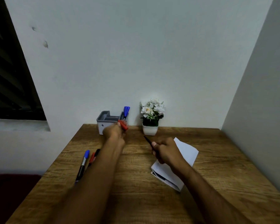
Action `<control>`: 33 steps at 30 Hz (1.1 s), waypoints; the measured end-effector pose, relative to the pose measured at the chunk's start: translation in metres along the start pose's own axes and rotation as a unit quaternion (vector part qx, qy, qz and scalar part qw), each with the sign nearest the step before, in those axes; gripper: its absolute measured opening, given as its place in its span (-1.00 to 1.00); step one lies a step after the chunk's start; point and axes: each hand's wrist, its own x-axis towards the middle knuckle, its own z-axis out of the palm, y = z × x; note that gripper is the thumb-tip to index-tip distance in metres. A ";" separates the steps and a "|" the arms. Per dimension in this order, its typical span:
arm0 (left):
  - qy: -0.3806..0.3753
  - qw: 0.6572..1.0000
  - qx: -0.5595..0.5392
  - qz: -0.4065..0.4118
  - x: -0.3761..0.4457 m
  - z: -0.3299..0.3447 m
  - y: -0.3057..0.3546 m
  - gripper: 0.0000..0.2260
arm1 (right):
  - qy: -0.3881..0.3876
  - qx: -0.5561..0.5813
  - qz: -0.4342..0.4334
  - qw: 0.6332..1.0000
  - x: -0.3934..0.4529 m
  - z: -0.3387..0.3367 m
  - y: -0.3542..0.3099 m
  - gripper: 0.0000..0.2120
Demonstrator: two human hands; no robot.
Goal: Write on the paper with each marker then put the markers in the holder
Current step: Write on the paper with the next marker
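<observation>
My left hand grips a red marker cap just in front of the grey holder at the back of the wooden table. A blue-capped marker stands in the holder's right compartment. My right hand holds a dark marker body with its tip pointing up and left, above the white paper. On the table's left lie a blue-capped marker and, beside it, a red and black marker partly hidden by my left forearm.
A small white pot with white flowers stands against the wall right of the holder. Walls close the back and right side of the table. A dark window sits at the left.
</observation>
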 end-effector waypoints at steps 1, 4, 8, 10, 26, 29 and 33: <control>-0.001 0.995 0.086 0.042 0.004 -0.003 0.001 -0.87 | 0.012 0.009 -0.002 1.000 -0.001 -0.006 0.007 -0.65; -0.057 0.921 0.360 0.138 0.003 -0.002 -0.021 -0.93 | 0.044 0.016 -0.021 0.999 0.001 -0.014 0.017 -0.69; -0.082 0.812 0.526 0.240 0.001 -0.006 -0.055 -0.84 | 0.050 0.018 -0.046 0.998 0.001 -0.016 0.018 -0.71; -0.076 0.793 0.555 0.241 0.002 -0.007 -0.063 -0.83 | 0.049 0.037 -0.050 0.997 -0.002 -0.022 0.021 -0.71; -0.290 0.700 0.558 0.339 -0.031 -0.015 -0.083 -0.86 | 0.046 0.314 -0.063 0.946 -0.005 -0.065 0.031 -0.78; -0.306 0.683 0.583 0.318 -0.033 -0.018 -0.086 -0.78 | 0.071 0.264 -0.068 0.960 -0.010 -0.066 0.040 -0.85; -0.303 0.660 0.605 0.326 -0.035 -0.021 -0.087 -0.72 | 0.053 0.187 -0.096 0.976 -0.014 -0.062 0.049 -0.92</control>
